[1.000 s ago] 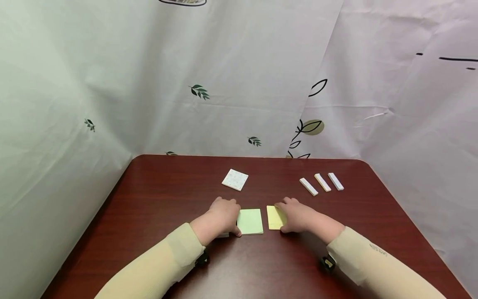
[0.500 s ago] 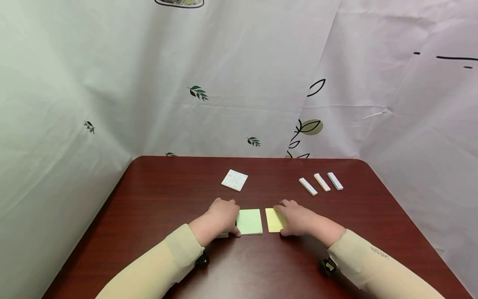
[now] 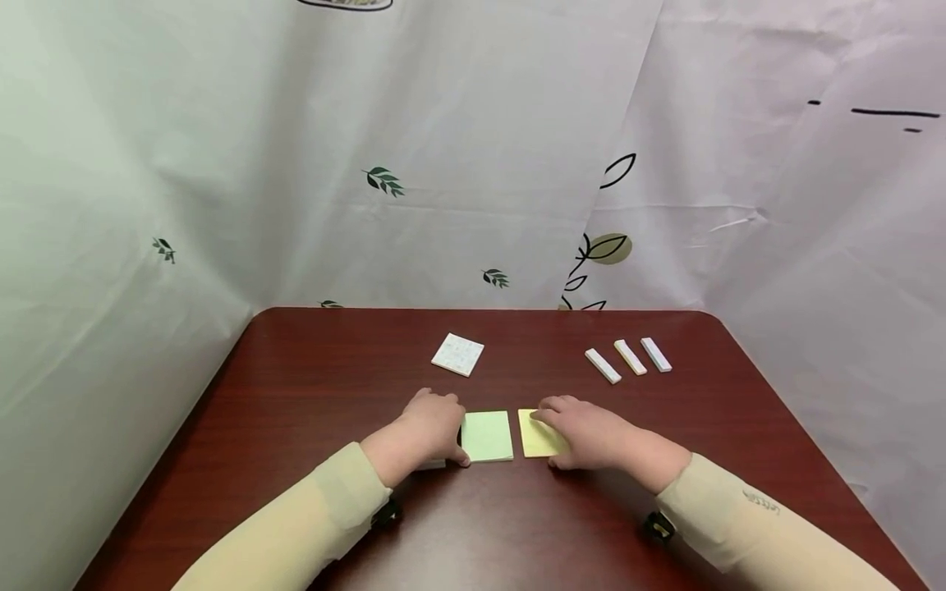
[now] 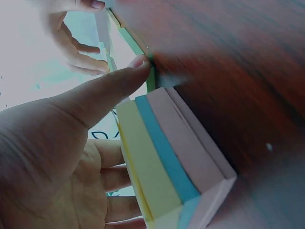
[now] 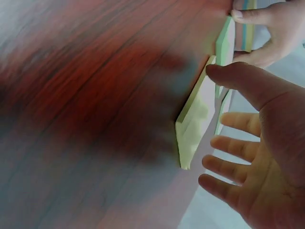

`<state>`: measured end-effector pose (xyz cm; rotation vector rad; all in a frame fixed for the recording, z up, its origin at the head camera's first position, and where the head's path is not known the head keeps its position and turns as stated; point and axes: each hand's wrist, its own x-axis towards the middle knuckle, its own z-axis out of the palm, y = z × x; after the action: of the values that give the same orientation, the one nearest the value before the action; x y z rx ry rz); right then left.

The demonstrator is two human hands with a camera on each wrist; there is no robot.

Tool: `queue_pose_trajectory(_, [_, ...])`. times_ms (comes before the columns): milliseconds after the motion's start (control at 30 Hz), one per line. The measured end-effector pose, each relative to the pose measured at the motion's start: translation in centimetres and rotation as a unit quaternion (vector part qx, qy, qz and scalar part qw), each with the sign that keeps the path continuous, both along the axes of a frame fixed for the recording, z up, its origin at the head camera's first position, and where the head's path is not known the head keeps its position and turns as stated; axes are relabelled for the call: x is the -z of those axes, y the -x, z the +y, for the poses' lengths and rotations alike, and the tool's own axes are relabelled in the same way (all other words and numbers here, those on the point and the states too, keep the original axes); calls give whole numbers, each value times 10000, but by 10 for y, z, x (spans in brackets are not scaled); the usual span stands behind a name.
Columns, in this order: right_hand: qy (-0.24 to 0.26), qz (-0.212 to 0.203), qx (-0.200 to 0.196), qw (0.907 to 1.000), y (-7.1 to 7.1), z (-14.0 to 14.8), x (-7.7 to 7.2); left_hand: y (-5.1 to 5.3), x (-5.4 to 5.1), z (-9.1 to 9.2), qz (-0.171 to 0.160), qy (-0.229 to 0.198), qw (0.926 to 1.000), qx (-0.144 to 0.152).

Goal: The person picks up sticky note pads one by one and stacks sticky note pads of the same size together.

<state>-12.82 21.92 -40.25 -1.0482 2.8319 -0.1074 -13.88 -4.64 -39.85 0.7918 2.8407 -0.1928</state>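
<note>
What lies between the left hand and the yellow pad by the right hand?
In the head view, a green pad, then a bare strip of table.

The room is bright and evenly lit, soft light spread over the cloth, greenish at left and pinkish at right. On the glossy worktop a pale glare spreads towards the near edge, with soft shadows beneath the sleeves. The left wrist view burns out white at upper left; the right one is hazy, shadow dark beside the yellow pad, wood grain blurred at lower left.
</note>
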Motion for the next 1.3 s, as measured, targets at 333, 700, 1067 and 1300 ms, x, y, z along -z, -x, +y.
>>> queue_pose_trajectory(333, [-365,251,-434,9981,1,2,5,-6,-1,-6,-126,-29,9999,-24])
queue_pose_trajectory(700, [-284,719,-973,9922,8,4,12,-7,1,-8,-286,-219,9993,-92])
queue_pose_trajectory(1067, [-348,1136,-1203,9856,8,3,13,-3,2,-10,-314,-294,9991,2])
queue_pose_trajectory(1300, [-387,1160,-1204,9852,9,4,11,-3,1,-8,-313,-278,9991,0])
